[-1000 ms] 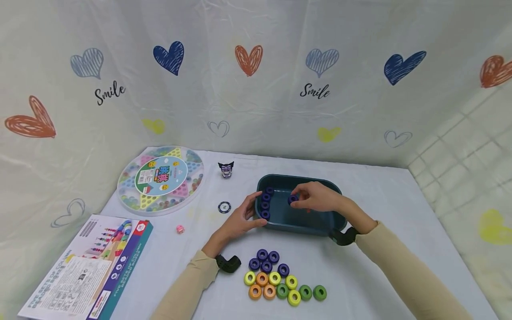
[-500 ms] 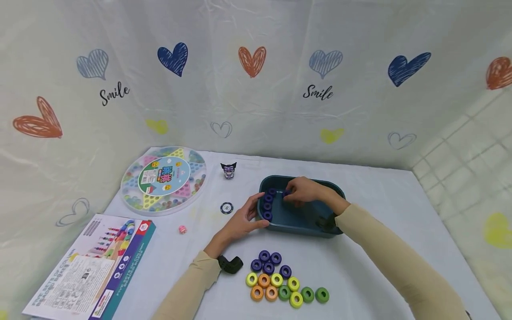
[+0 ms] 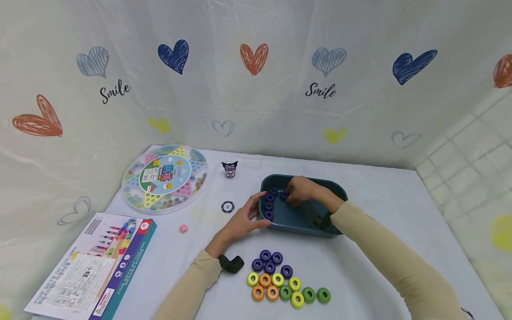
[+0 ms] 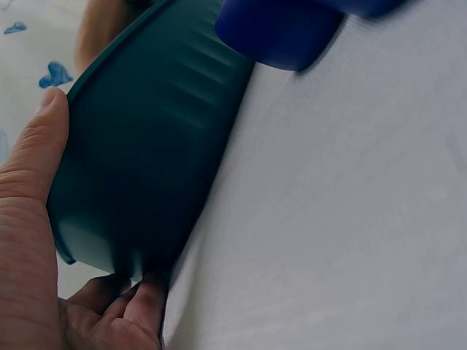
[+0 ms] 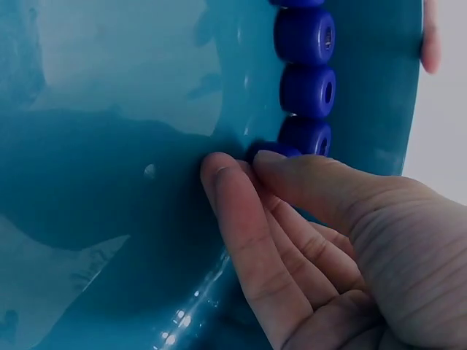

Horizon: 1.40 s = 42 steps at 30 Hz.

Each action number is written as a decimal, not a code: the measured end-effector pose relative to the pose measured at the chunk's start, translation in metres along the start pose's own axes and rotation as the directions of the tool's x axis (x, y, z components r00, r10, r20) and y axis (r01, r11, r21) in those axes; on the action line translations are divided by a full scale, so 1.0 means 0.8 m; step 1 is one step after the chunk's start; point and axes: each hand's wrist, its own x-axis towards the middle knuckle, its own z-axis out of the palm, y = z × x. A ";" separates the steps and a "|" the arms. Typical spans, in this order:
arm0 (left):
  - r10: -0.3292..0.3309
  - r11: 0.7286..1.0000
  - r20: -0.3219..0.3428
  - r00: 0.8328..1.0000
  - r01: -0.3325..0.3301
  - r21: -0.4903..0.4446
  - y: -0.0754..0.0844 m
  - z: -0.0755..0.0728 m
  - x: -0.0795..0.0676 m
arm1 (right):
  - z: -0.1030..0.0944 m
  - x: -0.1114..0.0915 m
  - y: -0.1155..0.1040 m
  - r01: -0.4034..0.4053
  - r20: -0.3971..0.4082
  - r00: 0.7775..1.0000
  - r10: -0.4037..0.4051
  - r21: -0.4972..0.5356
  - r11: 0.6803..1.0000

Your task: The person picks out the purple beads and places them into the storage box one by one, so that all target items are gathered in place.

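A dark teal plastic tray (image 3: 308, 230) stands on the white tabletop, with several purple beads (image 3: 269, 206) lined up along its left wall. My left hand (image 3: 240, 221) holds the tray's left end, thumb at the near corner and fingers at the far side. In the left wrist view, the thumb (image 4: 45, 138) lies along the rim. Inside the tray, my right hand (image 3: 302, 191) pinches a purple bead (image 3: 284, 194) just right of the row's far end. Fingers partly cover this bead (image 5: 276, 151) in the right wrist view.
Loose beads lie before the tray: purple (image 3: 270, 267), orange (image 3: 258, 293), yellow (image 3: 297, 300) and green (image 3: 323, 295). Leftward are a round game board (image 3: 134, 202), a flat toy box (image 3: 72, 266), a chip (image 3: 228, 207), a small pink piece (image 3: 183, 228) and a figurine (image 3: 230, 169).
My right hand has moved left within the tray, bringing the purple bead close to the row at the left wall. My left hand stays on the tray's end.
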 end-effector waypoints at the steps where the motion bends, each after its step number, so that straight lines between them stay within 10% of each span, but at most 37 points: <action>1: 0.004 1.000 0.000 1.000 -0.004 -0.001 0.000 0.000 0.000 | -0.001 0.000 -0.001 -0.007 -0.005 1.000 0.007 -0.005 1.000; 27: 0.018 1.000 0.047 0.999 -0.017 -0.022 0.045 -0.003 -0.011 | -0.005 -0.019 -0.016 -0.062 -0.021 0.998 0.062 -0.013 0.998; 42: 0.030 0.999 0.069 0.997 -0.027 -0.045 0.049 -0.005 -0.010 | 0.006 -0.094 -0.076 0.222 -0.144 0.961 -0.235 -0.102 0.970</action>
